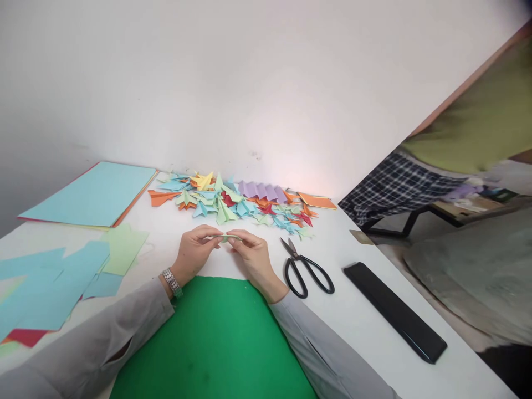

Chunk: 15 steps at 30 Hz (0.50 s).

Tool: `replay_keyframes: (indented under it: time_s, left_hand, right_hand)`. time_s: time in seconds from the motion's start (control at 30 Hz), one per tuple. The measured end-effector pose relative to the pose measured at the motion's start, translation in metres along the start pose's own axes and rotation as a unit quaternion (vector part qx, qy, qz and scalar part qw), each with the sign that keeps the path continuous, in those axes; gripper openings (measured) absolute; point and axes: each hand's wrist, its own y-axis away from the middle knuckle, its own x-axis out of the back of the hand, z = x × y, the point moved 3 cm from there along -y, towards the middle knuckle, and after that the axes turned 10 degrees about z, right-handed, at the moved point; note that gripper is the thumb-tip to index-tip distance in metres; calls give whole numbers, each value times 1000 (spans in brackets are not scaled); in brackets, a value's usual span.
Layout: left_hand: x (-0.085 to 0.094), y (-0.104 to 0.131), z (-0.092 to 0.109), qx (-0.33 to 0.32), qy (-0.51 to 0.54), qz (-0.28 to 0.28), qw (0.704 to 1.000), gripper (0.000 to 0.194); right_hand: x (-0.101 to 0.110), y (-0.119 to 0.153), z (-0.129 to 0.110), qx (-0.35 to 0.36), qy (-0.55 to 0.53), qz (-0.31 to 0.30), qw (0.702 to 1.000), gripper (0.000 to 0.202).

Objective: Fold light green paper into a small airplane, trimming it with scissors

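A small folded piece of light green paper (225, 238) is pinched between both hands, just above the white table. My left hand (195, 252), with a metal watch on its wrist, grips the left end between thumb and fingers. On the other end, my right hand (255, 257) has its thumb and fingers closed. The exact folds are too small to make out. Behind the hands lies a heap of folded paper pieces (224, 213) in green, blue, orange, red and yellow, several shaped like small planes. Below the hands is a green sheet (211, 338).
Black-handled scissors (296, 257) lie partly open right of my right hand, beside a long black case (394, 310). Loose blue and green sheets (70, 277) spread at left, with a stack of large coloured paper (91, 194) behind. A person in plaid (407, 183) is at right.
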Motion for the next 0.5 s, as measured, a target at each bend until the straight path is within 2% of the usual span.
replay_keyframes:
  time_s: [0.23, 0.37, 0.5]
  left_hand:
    - [2, 0, 0, -73, -36, -17, 997, 7]
    - [1, 1, 2, -123, -63, -32, 990, 10]
    - [0, 1, 1, -108, -62, -33, 992, 9]
  right_hand:
    - [2, -1, 4, 3, -2, -6, 1000, 16]
    - [2, -1, 4, 33, 0, -26, 999, 17]
    - [1, -1, 3, 45, -9, -27, 999, 10]
